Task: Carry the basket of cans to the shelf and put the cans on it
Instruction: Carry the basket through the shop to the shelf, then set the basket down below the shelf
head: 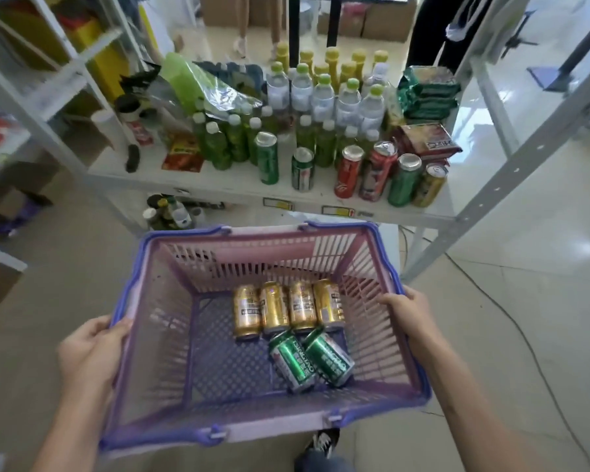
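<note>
A pink and purple plastic basket (157, 352) hangs in front of me, just short of the white shelf (225, 185). My left hand (89, 352) grips its left rim and my right hand (409, 315) grips its right rim. On the basket floor lie several gold cans (273, 310) side by side and two green cans (310, 359) below them. Upright on the shelf's front right stand several cans (375, 172), green, red and gold.
Water bottles (321, 93), green tea bottles (218, 144) and snack packs (426, 93) fill the back of the shelf. A second rack (31, 107) stands to the left. A cable (511, 321) runs over the tiled floor at right. People's legs show beyond the shelf.
</note>
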